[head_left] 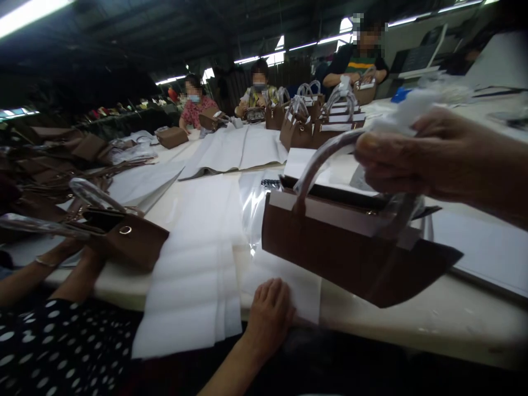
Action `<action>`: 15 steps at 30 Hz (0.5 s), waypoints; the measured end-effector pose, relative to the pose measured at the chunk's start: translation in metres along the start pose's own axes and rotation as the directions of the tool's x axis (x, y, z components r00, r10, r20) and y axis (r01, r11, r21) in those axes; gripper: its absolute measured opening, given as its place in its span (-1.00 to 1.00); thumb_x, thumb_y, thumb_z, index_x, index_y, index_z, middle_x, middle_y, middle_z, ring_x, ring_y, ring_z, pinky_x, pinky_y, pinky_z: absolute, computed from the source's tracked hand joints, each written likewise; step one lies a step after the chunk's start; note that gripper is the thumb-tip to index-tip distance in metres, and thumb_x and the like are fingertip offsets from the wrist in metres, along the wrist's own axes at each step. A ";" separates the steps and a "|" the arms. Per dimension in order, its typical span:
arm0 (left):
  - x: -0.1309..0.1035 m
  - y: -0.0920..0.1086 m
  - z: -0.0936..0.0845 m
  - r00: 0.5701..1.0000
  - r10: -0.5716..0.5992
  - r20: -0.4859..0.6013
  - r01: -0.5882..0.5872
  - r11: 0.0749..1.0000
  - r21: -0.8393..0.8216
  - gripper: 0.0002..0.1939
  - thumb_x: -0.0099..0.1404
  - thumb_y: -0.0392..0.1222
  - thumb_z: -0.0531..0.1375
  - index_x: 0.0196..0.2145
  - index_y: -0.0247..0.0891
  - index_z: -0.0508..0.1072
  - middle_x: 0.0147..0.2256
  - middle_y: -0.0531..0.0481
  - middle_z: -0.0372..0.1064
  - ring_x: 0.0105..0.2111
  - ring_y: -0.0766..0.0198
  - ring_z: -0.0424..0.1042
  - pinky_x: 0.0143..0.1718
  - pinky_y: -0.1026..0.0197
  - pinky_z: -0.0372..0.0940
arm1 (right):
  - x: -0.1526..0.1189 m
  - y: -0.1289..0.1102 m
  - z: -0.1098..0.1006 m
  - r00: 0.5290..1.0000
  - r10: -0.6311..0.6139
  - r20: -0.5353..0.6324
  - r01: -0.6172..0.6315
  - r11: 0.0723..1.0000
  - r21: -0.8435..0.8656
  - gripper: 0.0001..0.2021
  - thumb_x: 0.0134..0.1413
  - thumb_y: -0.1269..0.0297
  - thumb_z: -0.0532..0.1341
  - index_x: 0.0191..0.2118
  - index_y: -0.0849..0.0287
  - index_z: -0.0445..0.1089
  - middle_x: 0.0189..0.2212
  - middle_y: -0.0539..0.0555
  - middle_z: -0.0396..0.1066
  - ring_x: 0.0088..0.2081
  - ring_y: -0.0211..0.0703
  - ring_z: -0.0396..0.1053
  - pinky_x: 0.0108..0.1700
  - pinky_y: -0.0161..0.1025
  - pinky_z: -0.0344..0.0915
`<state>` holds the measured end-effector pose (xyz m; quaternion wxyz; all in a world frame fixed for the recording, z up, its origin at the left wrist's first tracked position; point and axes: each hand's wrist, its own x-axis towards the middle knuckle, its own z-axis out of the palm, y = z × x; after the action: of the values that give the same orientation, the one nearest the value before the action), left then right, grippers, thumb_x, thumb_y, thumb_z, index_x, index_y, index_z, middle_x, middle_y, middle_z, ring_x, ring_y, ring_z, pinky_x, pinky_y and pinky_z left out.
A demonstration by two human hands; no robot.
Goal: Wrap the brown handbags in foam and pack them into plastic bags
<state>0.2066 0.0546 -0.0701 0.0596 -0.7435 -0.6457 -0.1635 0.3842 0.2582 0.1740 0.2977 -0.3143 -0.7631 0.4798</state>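
My right hand (416,151) is closed around the plastic-wrapped handles of a brown handbag (325,236), with a wad of white wrapping (406,110) at the grip. The bag is tilted above the near table edge, its top open, with white strips along the upper rim. My left hand (272,308) rests, fingers laid down, on a white sheet (307,291) at the table's front edge. Between the sheet and the bag, a clear plastic sheet (251,214) shines. Left of my left hand, a stack of white sheets (193,275) hangs over the edge.
A co-worker's hands (78,264) are at another brown handbag (140,236) on the left. Several brown bags (297,129) stand further back, near other people. A pile of brown bag pieces (53,159) lies far left. White sheets (247,146) cover the middle of the table (433,319).
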 end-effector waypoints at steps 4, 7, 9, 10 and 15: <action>-0.008 -0.009 0.013 0.992 0.130 -0.003 -0.130 0.988 -0.083 -0.54 0.18 -0.10 0.11 -0.01 -0.40 0.23 -0.02 -0.27 0.25 0.03 -0.02 0.19 0.03 -0.15 0.19 | 0.008 -0.004 0.031 0.949 -0.147 0.279 0.166 0.985 -0.044 -0.55 0.00 -0.06 0.10 -0.65 0.20 0.09 -0.76 -0.17 -0.11 -0.74 -0.54 -0.11 -0.73 -0.47 -0.19; -0.007 -0.012 0.018 0.988 0.154 -0.032 -0.157 0.980 -0.120 -0.62 0.20 -0.19 0.10 -0.04 -0.39 0.27 -0.06 -0.23 0.29 0.01 0.04 0.23 0.03 -0.09 0.23 | 0.013 0.003 0.060 0.948 -0.168 0.271 0.221 0.959 -0.177 -0.53 0.01 -0.07 0.09 -0.66 0.20 0.07 -0.75 -0.13 -0.08 -0.71 -0.50 -0.09 -0.72 -0.44 -0.19; -0.008 -0.011 0.019 0.986 0.158 -0.048 -0.162 0.979 -0.125 -0.67 0.20 -0.24 0.09 -0.07 -0.37 0.29 -0.11 -0.21 0.33 -0.02 0.07 0.25 0.01 -0.05 0.25 | 0.014 0.010 0.077 0.940 -0.201 0.274 0.268 0.935 -0.232 -0.57 0.03 0.00 0.11 -0.65 0.21 0.08 -0.72 -0.11 -0.04 -0.68 -0.48 -0.06 -0.69 -0.42 -0.15; -0.009 -0.010 0.019 0.987 0.155 -0.051 -0.161 0.979 -0.128 -0.69 0.20 -0.25 0.09 -0.08 -0.37 0.30 -0.12 -0.20 0.33 -0.03 0.08 0.26 0.01 -0.04 0.26 | 0.014 0.012 0.083 0.939 -0.215 0.270 0.284 0.926 -0.249 -0.59 0.04 0.04 0.12 -0.65 0.21 0.09 -0.71 -0.11 -0.02 -0.66 -0.46 -0.04 -0.67 -0.42 -0.12; -0.011 -0.014 0.020 0.991 0.106 -0.082 -0.115 0.986 -0.124 -0.61 0.18 -0.21 0.11 -0.04 -0.43 0.28 -0.07 -0.32 0.27 -0.07 0.02 0.28 -0.08 -0.05 0.30 | 0.019 0.015 0.072 0.930 -0.161 0.330 0.252 0.934 -0.255 -0.58 0.02 -0.03 0.12 -0.63 0.21 0.20 -0.69 -0.07 0.11 -0.62 -0.42 0.09 -0.60 -0.42 0.01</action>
<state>0.1955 0.0525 -0.0945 0.0449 -0.7738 -0.5890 -0.2289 0.3212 0.2384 0.1369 0.1765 -0.1946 -0.8912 0.3697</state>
